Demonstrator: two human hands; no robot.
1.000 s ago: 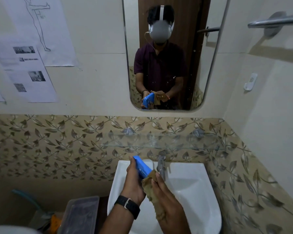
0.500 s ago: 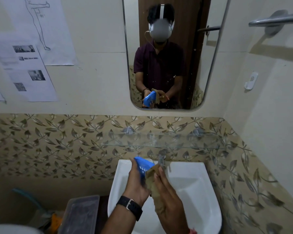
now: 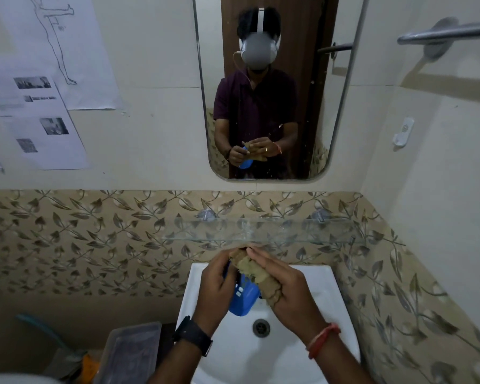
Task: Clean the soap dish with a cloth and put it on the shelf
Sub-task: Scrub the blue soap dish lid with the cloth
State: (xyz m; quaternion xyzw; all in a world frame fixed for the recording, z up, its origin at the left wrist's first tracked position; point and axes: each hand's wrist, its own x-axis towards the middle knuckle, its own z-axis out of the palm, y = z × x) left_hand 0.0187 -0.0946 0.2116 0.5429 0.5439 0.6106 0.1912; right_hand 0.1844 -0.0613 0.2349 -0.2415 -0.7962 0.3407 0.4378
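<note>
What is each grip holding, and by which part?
The left grip holds the blue soap dish by its upper end, lower end free over the sink. The right grip holds the bunched tan cloth along its length, pressed against the dish.

My left hand (image 3: 215, 289) and right hand (image 3: 288, 289) meet over the back half of the sink (image 3: 333, 300). The soap dish (image 3: 244, 299) is between them, and the cloth (image 3: 254, 275) lies against its right side. The drain (image 3: 261, 327) sits below the dish, in the sink's middle. Behind the sink's back edge the shelf (image 3: 288, 234) runs along the wall, with the mirror (image 3: 297, 37) above it. Papers (image 3: 39, 120) hang left of the mirror and a towel bar (image 3: 449, 30) is on the right wall. A container (image 3: 130, 353) sits beside the sink's left edge.
</note>
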